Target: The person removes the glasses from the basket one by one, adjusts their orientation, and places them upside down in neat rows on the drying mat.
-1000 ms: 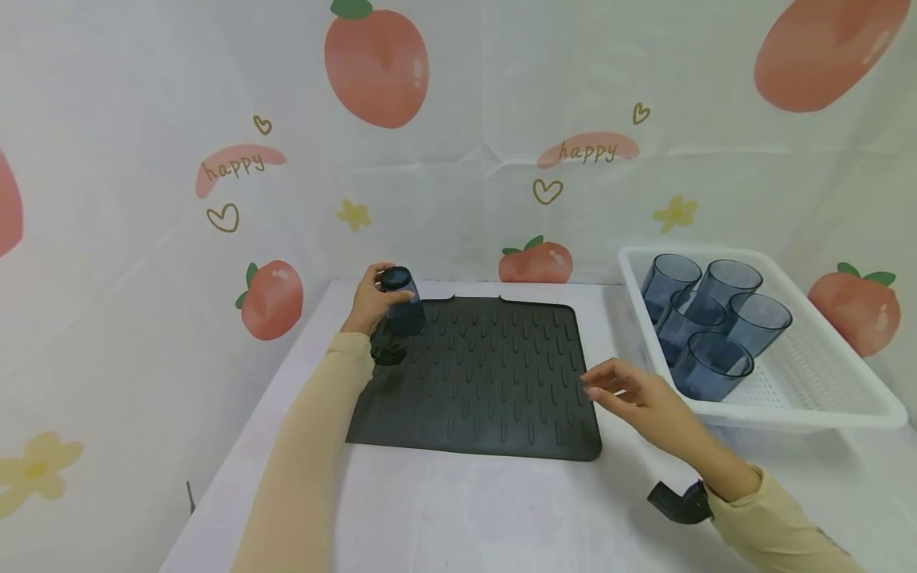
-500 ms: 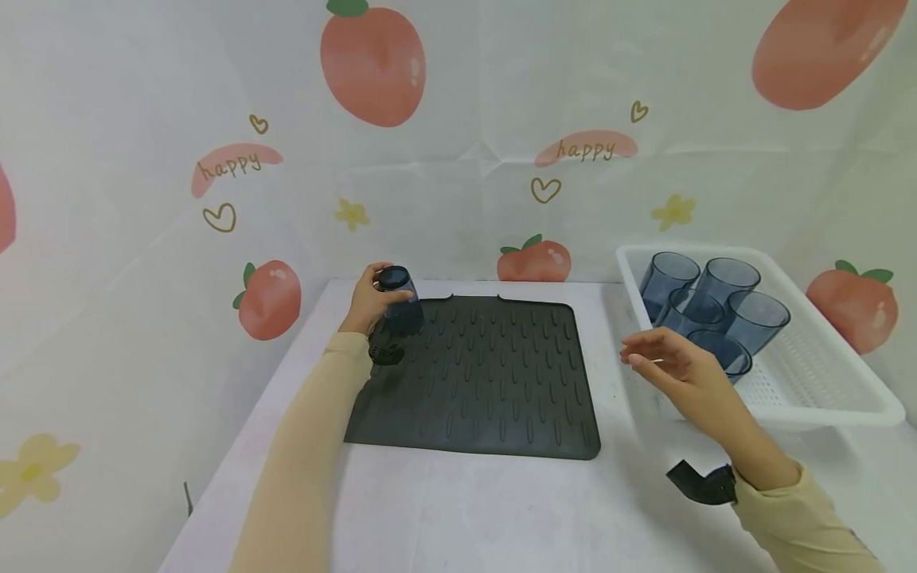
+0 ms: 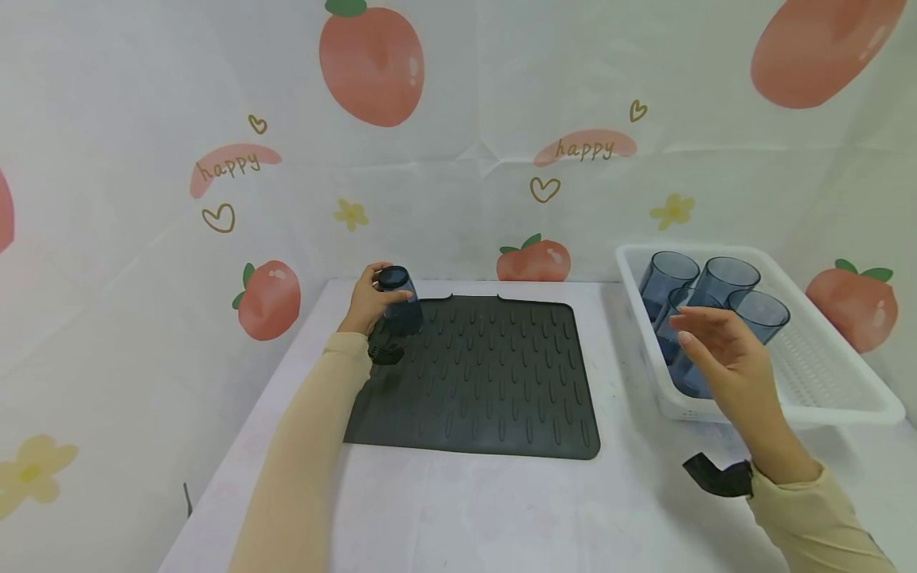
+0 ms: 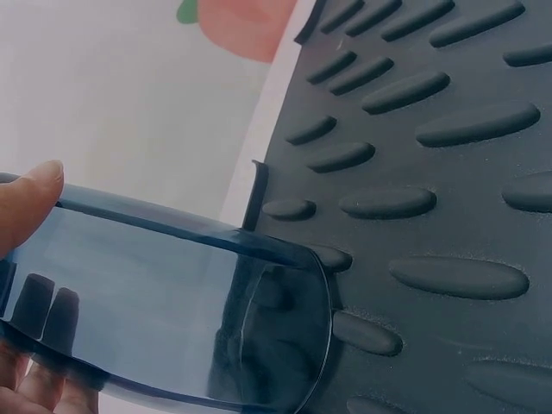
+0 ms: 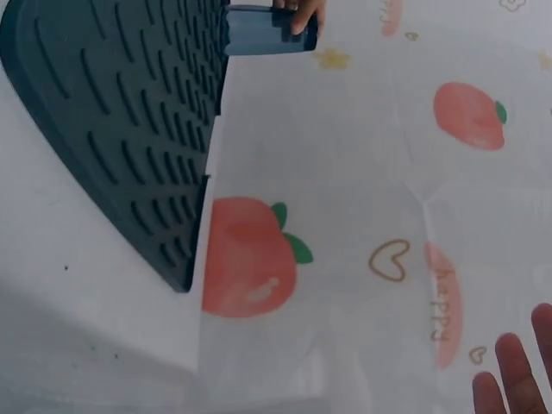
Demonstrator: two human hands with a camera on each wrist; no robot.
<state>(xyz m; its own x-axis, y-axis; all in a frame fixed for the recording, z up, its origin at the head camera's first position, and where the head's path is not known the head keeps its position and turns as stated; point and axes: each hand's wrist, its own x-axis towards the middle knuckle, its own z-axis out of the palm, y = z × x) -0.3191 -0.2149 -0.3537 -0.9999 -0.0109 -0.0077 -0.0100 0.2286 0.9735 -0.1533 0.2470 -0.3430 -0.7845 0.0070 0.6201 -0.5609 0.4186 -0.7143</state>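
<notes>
At the mat's far left corner my left hand [image 3: 367,306] grips a blue-tinted drinking glass [image 3: 404,317], thumb on one side and fingers on the other. The glass stands bottom up, its mouth end at the black ridged mat [image 3: 494,382]; the left wrist view shows the clear glass wall [image 4: 164,285] near the mat's ridges. My right hand [image 3: 741,366] hovers by the white basket [image 3: 824,415], fingers loosely bent and holding nothing visible. It partly hides the front glasses. Behind it, more blue glasses [image 3: 729,274] stand mouth up, some tilted.
The basket's right part is bare perforated bottom [image 3: 813,366]. A white table [image 3: 466,509] surrounds the mat. Behind rises a white backdrop [image 3: 444,207] printed with peaches, hearts and flowers.
My right hand has moved right, from the mat's right edge to over the front of the basket. My left hand and its glass have stayed in place.
</notes>
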